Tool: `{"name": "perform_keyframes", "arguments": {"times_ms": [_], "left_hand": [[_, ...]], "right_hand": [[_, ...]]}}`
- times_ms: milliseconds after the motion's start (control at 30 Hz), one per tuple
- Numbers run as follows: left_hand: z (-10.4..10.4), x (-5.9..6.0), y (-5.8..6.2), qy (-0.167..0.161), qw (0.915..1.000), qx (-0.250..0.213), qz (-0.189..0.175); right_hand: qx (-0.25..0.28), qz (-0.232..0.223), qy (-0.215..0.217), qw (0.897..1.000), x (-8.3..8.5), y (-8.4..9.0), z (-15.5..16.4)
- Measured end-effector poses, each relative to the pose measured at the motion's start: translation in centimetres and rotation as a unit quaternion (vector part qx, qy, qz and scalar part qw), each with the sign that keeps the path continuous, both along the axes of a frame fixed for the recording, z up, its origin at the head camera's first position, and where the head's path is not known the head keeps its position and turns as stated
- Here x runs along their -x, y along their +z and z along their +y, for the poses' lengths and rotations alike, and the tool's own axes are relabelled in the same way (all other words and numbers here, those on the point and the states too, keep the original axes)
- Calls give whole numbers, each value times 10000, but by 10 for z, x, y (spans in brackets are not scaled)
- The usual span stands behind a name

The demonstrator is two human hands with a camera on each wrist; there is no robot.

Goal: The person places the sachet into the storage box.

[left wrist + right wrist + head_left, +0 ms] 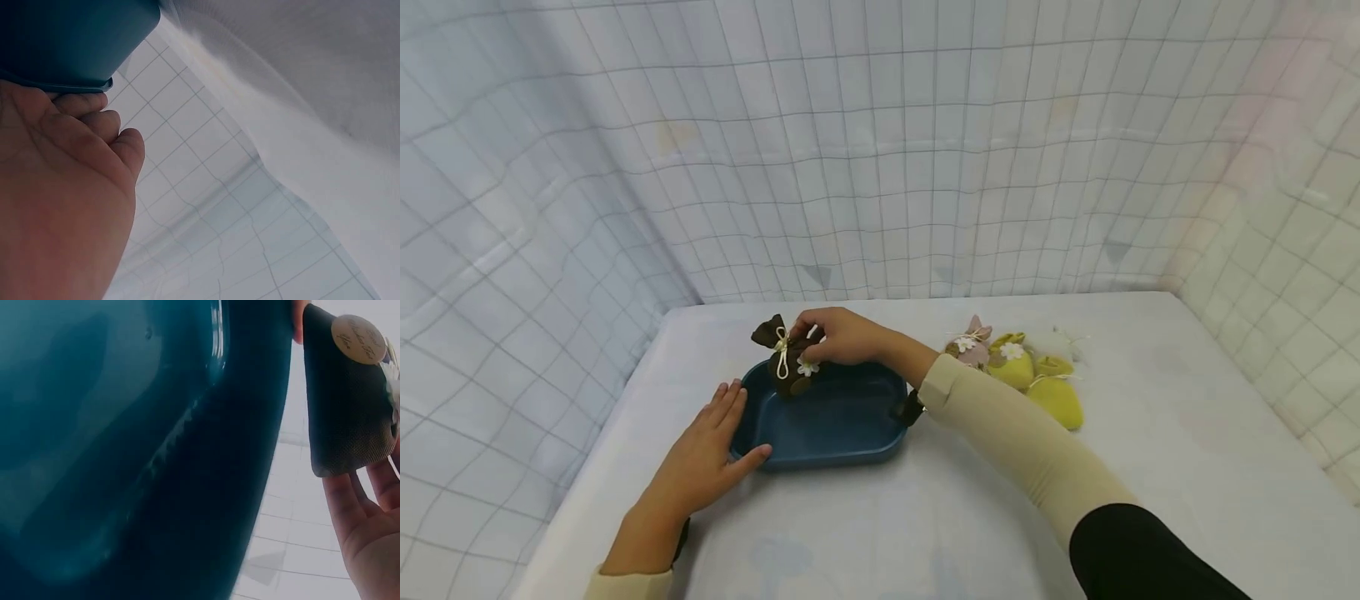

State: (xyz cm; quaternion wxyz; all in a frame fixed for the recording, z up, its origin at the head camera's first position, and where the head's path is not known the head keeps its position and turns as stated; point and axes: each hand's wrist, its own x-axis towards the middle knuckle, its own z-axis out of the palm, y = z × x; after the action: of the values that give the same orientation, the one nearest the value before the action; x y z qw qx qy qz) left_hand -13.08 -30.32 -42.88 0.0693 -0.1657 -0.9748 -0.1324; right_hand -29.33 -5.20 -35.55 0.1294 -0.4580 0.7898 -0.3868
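A blue tray with a raised rim stands on the white table. My right hand grips a small dark brown drawstring pouch over the tray's far left corner. The pouch has a cream cord bow, a white flower and a round tan sticker; in the right wrist view the pouch shows the sticker's printed writing, fingers at its lower edge. My left hand rests at the tray's left end, fingers straight along the rim and thumb at the near side. In the left wrist view, its fingertips meet the tray's outer wall.
Right of the tray lie a pink pouch, yellow pouches and a sheer white pouch. Another dark pouch is at the tray's right end, partly behind my right sleeve. White grid-patterned curtains enclose the table.
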Motion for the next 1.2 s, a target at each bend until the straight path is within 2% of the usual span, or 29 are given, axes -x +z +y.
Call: {"name": "perform_keyframes", "arguments": {"times_ms": [167,367,600,900,1200], "left_hand": [[1,1,-4,7,10000,-25,-56],[1,0,-3,-14,10000,-54,68],[2,0,-3,23,9999,-32,-101],[1,0,-3,91,9998,-71,-166],[0,-2,0,82,9997,-178,-144]], "right_hand": [[47,-121,-46,9999,2,-13,-10],[174,-285,100,9994,-1,-25,-23],[126,-393,-55,9991,-3,-41,-29],[21,-150,18,9999,-6,-45,-34],[-137,-156,102,9997,-11,-48,-38]]}}
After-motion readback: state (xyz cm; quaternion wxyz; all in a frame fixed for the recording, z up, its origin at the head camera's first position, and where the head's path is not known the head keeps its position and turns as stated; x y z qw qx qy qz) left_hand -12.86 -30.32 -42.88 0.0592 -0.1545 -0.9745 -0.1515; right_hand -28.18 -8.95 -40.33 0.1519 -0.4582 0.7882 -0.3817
